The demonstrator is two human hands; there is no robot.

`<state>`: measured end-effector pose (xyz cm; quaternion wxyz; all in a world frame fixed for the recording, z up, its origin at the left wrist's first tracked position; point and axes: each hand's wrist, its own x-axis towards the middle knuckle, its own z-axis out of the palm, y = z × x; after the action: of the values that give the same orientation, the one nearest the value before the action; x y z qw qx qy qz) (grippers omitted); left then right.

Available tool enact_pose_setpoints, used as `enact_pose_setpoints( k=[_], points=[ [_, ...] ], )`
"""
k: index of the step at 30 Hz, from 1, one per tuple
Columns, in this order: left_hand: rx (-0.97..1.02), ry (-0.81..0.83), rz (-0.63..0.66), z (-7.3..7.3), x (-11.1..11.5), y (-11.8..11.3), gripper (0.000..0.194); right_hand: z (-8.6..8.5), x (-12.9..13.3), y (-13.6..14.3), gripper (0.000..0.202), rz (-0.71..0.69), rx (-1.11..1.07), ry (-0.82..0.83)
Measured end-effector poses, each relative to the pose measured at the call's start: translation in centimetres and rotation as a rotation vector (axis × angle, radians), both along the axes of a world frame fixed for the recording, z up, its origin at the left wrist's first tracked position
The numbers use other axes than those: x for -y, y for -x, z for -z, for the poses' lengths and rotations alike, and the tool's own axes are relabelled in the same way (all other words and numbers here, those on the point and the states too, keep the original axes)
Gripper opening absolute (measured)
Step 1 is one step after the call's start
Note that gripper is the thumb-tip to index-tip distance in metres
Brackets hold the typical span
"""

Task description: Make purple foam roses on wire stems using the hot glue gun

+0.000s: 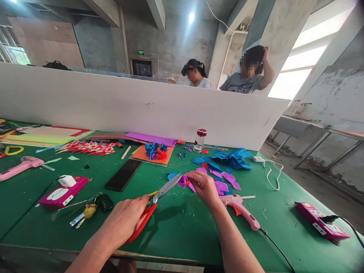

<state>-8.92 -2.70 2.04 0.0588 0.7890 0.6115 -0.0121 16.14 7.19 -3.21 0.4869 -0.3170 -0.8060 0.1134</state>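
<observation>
My left hand [126,216] is closed around the handles of a pair of scissors [166,188] with red and yellow grips. The blades point up and to the right, their tips at a small purple paper flower [182,181]. My right hand [203,185] pinches that flower between its fingertips. Whether the blades touch the paper I cannot tell. Purple paper petals [222,187] lie just beyond my right hand, with crumpled blue paper [233,158] farther back. A pink glue gun [241,210] rests beside my right forearm.
Left of centre lie a black phone [123,174], keys [85,215] and a magenta power strip [65,191]. Finished-looking paper flowers [156,151] sit on an orange sheet. A red-lidded glass jar [200,140] stands before a white partition [113,102]. Another power strip [321,222] is at right; people are behind the partition.
</observation>
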Motion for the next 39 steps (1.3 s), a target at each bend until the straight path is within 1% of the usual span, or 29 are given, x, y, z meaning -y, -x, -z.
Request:
enact_pose_setpoints(
  k=[15,20,22,26,28,31,33,34,35,36,37,39],
  points=[
    [0.055,0.001,0.002,0.3,-0.1,0.1,0.016,0.0,0.0,0.1,0.025,0.003,-0.012,0.009],
    [0.161,-0.015,-0.046,1.0,-0.5,0.6,0.012,-0.2,0.0,0.2,0.025,0.011,-0.031,0.061],
    [0.159,-0.025,-0.082,1.5,-1.2,1.0,0.012,-0.2,-0.2,0.4,0.023,0.028,-0.066,0.113],
    [-0.043,-0.017,-0.251,2.4,-3.1,2.0,0.020,0.2,-0.8,0.8,0.017,0.035,-0.225,0.306],
    [-0.096,-0.049,-0.306,2.8,-3.7,2.6,0.025,0.5,-1.1,1.0,0.016,-0.011,-0.344,0.424],
    [-0.087,-0.018,-0.315,3.1,-4.0,3.5,0.025,0.7,-1.5,1.2,0.019,-0.120,-0.487,0.550],
    [-0.033,-0.022,-0.303,3.0,-4.0,3.6,0.024,0.7,-1.6,1.3,0.022,-0.178,-0.516,0.574],
    [0.021,-0.094,-0.285,2.8,-4.1,3.2,0.023,0.6,-1.5,1.4,0.023,-0.199,-0.516,0.568],
    [0.107,-0.180,-0.232,2.6,-4.3,2.6,0.020,0.5,-1.4,1.4,0.024,-0.217,-0.514,0.552],
    [0.255,-0.243,-0.130,2.4,-4.5,1.7,0.017,0.4,-1.3,1.5,0.025,-0.236,-0.515,0.531],
    [0.419,-0.260,-0.041,2.2,-4.9,0.5,0.018,0.3,-1.2,1.6,0.025,-0.255,-0.520,0.510],
    [0.741,-0.161,0.026,2.0,-5.9,-2.5,0.018,0.1,-1.0,1.8,0.025,-0.279,-0.535,0.480]
  ],
)
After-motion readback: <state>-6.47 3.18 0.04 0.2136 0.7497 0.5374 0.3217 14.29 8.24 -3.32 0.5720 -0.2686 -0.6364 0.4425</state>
